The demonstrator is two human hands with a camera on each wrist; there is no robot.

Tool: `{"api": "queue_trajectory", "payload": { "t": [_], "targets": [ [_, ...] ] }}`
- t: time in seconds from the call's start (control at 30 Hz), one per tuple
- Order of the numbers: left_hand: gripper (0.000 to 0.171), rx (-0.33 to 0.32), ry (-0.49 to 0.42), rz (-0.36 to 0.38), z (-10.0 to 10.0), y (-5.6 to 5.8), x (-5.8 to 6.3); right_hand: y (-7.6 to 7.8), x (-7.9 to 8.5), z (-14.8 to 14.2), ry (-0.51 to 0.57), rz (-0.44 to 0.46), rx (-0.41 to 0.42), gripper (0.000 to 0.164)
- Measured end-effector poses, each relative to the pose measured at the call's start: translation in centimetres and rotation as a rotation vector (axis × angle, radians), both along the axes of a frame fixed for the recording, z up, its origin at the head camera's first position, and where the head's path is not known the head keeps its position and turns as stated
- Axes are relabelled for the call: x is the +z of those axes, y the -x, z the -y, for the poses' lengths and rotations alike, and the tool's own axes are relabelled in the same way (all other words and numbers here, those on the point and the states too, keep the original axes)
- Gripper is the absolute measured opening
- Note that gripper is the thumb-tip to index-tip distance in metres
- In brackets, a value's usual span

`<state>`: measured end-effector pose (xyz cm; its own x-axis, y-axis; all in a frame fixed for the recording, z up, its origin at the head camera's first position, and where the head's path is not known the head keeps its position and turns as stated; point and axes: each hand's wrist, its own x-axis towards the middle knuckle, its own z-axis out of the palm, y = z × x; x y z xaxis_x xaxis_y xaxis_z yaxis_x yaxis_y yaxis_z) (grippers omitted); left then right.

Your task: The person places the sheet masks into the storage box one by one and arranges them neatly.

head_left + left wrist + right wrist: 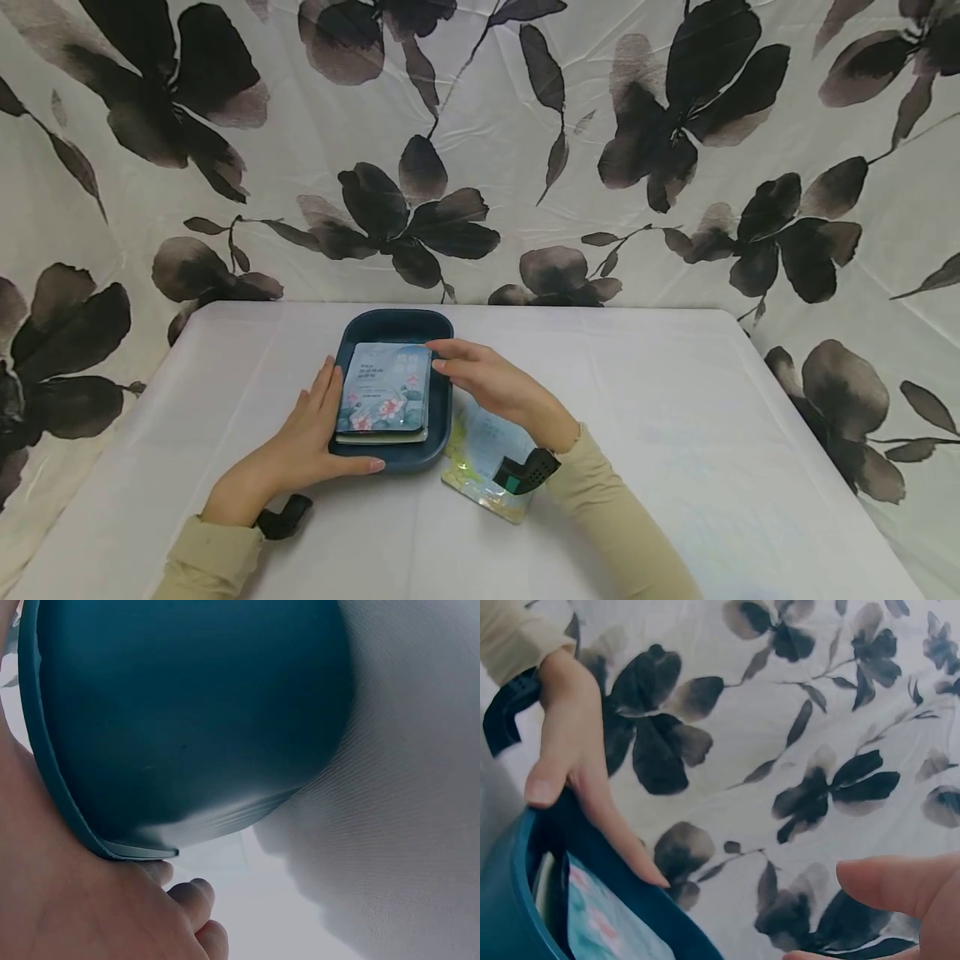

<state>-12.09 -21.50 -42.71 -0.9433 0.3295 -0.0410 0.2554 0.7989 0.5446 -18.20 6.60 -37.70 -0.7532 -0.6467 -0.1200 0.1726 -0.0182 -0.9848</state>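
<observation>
A dark blue tray (438, 446) sits on the table, holding a light blue booklet (386, 383) with pink flowers on its cover. A pale edge of something shows beneath the booklet. My left hand (300, 442) lies along the tray's left side, fingers straight, thumb across its front edge. In the left wrist view, that hand (97, 915) touches the tray's rim (45, 750). My right hand (498, 383) reaches over the tray's right side, fingertips by the booklet's upper right corner. In the right wrist view, the right thumb (885, 885) stands apart from the finger below it.
A second booklet (483, 467), blue and yellow-green, lies on the white table (675, 417) right of the tray, partly beneath my right wrist. A white cloth with dark flowers (540, 167) hangs behind the table. Both wrists wear black devices.
</observation>
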Motion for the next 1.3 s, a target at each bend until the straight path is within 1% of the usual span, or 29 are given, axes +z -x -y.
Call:
{"api": "queue_trajectory", "payload": {
  "t": [0.2,0.4,0.57,0.73,0.83,0.93,1.0,1.1,1.2,1.3],
  "targets": [
    [0.142,-0.002,-0.001,-0.001,0.1,-0.1,0.1,-0.3,0.9,-2.3,-0.082,-0.047,-0.012,0.052],
    [0.142,0.001,-0.001,-0.001,0.2,-0.2,0.0,-0.7,0.6,-4.9,-0.131,-0.097,-0.041,0.051],
    [0.143,0.005,0.002,-0.002,0.3,-0.2,-0.1,-0.7,-0.3,-6.8,-0.12,-0.094,-0.089,0.052],
    [0.143,0.002,0.0,-0.009,0.3,-0.1,-0.2,-0.5,-1.8,-8.4,-0.115,-0.053,-0.173,0.054],
    [0.142,-0.003,-0.004,-0.011,0.3,-0.1,-0.2,-0.5,-2.7,-9.3,-0.133,-0.029,-0.209,0.053],
    [0.143,-0.001,-0.003,-0.008,0.3,-0.2,-0.1,-0.4,-3.6,-9.9,-0.174,-0.033,-0.21,0.053],
    [0.143,0.001,-0.004,-0.008,0.3,-0.2,-0.1,-0.2,-4.1,-10.3,-0.214,-0.052,-0.203,0.052],
    [0.142,0.001,-0.007,-0.004,0.2,-0.2,0.0,0.0,-5.0,-10.7,-0.299,-0.105,-0.187,0.049],
    [0.143,0.003,-0.006,-0.003,0.1,-0.2,0.0,0.1,-5.6,-10.8,-0.425,-0.195,-0.18,0.045],
    [0.142,0.001,-0.003,-0.005,0.1,-0.2,-0.1,-0.1,-6.1,-10.4,-0.547,-0.31,-0.184,0.047]
  ]
}}
